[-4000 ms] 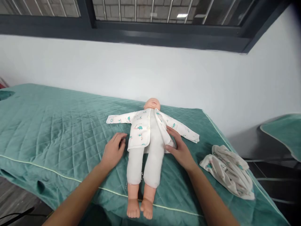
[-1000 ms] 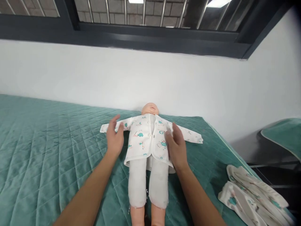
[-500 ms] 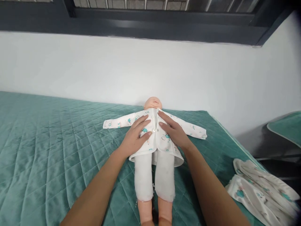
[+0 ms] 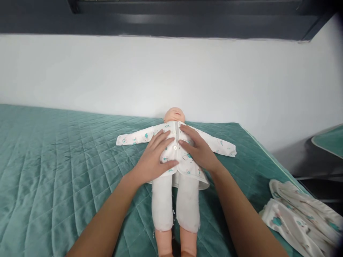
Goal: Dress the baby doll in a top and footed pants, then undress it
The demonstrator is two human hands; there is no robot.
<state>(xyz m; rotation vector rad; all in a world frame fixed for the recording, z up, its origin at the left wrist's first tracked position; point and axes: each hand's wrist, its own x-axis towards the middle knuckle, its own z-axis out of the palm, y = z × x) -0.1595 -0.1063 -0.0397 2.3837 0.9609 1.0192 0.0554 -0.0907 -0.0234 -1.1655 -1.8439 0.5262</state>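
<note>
A baby doll [image 4: 174, 115] lies face up on a green quilted bed cover [image 4: 53, 153], head toward the wall. It wears a white printed jacket [image 4: 219, 145] with sleeves spread out, and white leggings [image 4: 162, 203]. My left hand [image 4: 155, 159] lies flat on the left front panel of the jacket, fingers stretched out. My right hand [image 4: 198, 151] lies flat on the right front panel, fingers stretched out. The two panels meet along a row of small buttons [image 4: 175, 147] between my hands.
A crumpled white printed garment [image 4: 297, 217] lies at the bed's right edge. A white wall rises behind the doll's head under a dark window frame. Another green-covered surface [image 4: 328, 139] stands at the far right.
Four seconds ago the jacket hung open with my hands beside the doll. My hands have since brought both panels together over the chest and now press flat on them.
</note>
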